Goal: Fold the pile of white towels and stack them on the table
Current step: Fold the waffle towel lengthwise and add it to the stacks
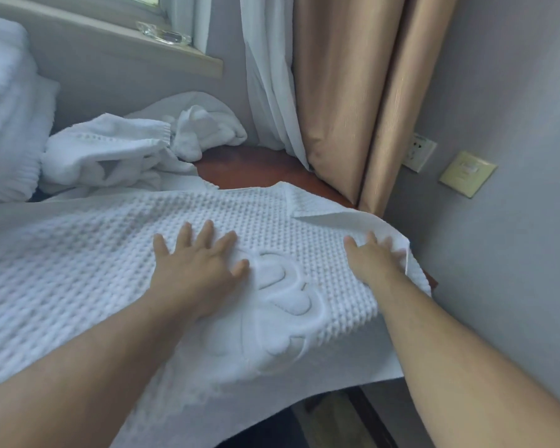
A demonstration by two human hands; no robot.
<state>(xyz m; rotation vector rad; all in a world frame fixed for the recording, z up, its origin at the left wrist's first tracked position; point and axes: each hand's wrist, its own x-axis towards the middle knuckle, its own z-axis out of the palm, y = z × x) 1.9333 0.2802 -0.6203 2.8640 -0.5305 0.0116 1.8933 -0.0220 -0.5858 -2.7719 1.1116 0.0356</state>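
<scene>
- Behind the work, at ten o'clock, a crumpled pile of white towels [117, 153] lies on the tabletop [253, 166], with a taller stack of white fabric [7, 108] at nine o'clock just beside it.
- At twelve o'clock a white sheer curtain [269, 76] and a tan drape [353, 92] hang down to the tabletop's far corner, touching or nearly touching its edge.
- On the windowsill [110, 30] at eleven o'clock sits a clear glass dish [164, 33].
- At two o'clock the grey wall [514, 92] carries a socket [419, 151] and a switch plate [467, 173], close to the tabletop's right edge.
- Centre frame, the waffle-weave towel [110, 253] is spread over most of the tabletop; its near edge hangs over the front, and its right edge drapes past the right side.
- Bare wood shows only as a strip at one o'clock, between the spread towel and the drape.
- The left hand [194, 263] lies flat on the towel, fingers spread wide and straight, beside an embossed pattern [285, 295].
- The right hand [375, 257] rests at the towel's turned-over right corner [353, 221]; its fingers look extended, partly tucked under the flap, so I cannot tell for sure whether they pinch it.
</scene>
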